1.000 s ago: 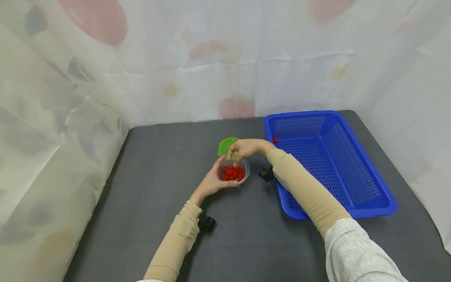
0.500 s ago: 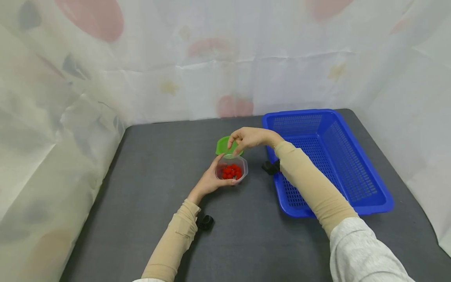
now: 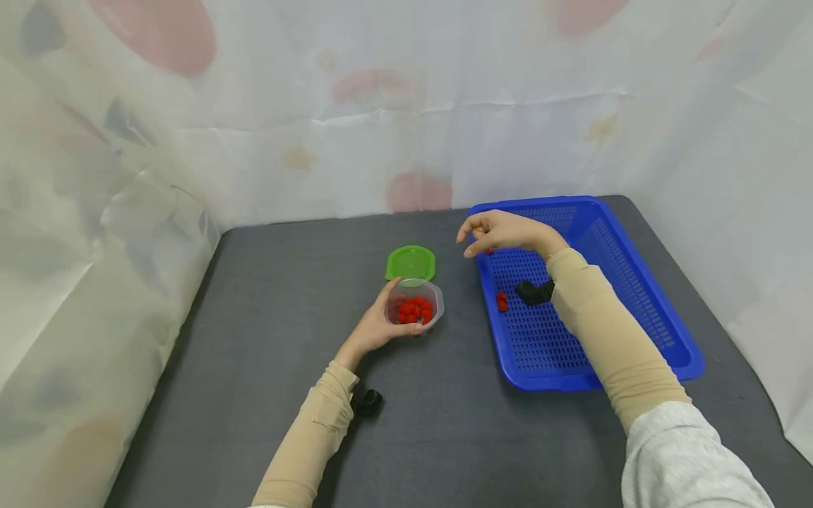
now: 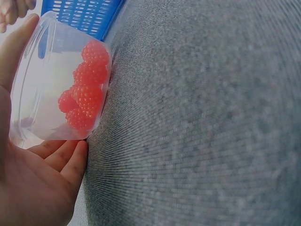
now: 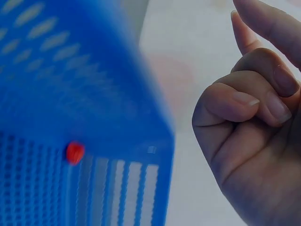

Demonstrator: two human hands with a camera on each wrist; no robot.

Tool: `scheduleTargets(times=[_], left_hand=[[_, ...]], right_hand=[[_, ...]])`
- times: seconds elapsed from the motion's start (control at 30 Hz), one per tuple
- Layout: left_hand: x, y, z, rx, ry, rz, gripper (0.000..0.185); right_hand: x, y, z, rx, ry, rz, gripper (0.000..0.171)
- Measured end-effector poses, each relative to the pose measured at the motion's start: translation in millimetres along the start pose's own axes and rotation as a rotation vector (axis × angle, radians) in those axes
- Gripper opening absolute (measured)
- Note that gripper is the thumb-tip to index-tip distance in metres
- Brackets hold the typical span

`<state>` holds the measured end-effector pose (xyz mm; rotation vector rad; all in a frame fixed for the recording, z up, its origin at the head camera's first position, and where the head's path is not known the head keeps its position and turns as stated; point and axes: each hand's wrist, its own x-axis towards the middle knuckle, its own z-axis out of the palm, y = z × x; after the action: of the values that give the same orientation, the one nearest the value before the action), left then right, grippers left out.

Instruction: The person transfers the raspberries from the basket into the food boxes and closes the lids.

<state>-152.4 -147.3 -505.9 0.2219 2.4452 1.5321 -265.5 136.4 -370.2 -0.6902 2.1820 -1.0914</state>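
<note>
My left hand point(image 3: 371, 328) holds a clear plastic container point(image 3: 438, 300) on the dark table, thumb and fingers spread around its side. Several red raspberries point(image 4: 87, 87) lie in the bottom of it. Above the left rim of the blue basket point(image 3: 549, 384) is my right hand point(image 3: 504, 233). Its thumb and index finger stand apart while the other fingers curl in the right wrist view, and nothing shows between them. A few raspberries point(image 3: 502, 302) lie along the basket's left side. Another raspberry point(image 5: 75, 153) shows inside the basket in the right wrist view.
Just behind the container lies a green lid point(image 3: 411, 262). The basket takes up the right part of the grey table point(image 3: 286, 317). Patterned pale sheets point(image 3: 305, 162) hang behind and at both sides. Black wrist mounts point(image 3: 368, 403) stick out from both arms.
My right hand has risen from the container and moved right to the basket, uncovering the green lid. My left hand has kept its hold on the container.
</note>
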Motion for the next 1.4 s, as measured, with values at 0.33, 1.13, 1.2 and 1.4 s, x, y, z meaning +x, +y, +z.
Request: scheduleTargets(times=[0.33, 1.13, 1.2, 1.4], left_hand=[[-5.1, 2.6, -4.9, -0.009, -0.012, -0.002, 0.104], [-4.1, 0.2, -5.0, 0.001, -0.001, 0.000, 0.103], [-4.3, 1.0, -4.9, -0.008, -0.010, 0.000, 0.103], [-10.5, 16.3, -6.7, -0.019, -0.031, -0.017, 0.101]], right_hand=[[-16, 47, -11, 0.052, 0.045, 0.091, 0.032], [-6, 101, 13, -0.040, -0.201, 0.342, 0.032], [-5, 102, 15, -0.049, -0.214, 0.350, 0.029], [-3, 105, 18, -0.070, -0.231, 0.363, 0.027]])
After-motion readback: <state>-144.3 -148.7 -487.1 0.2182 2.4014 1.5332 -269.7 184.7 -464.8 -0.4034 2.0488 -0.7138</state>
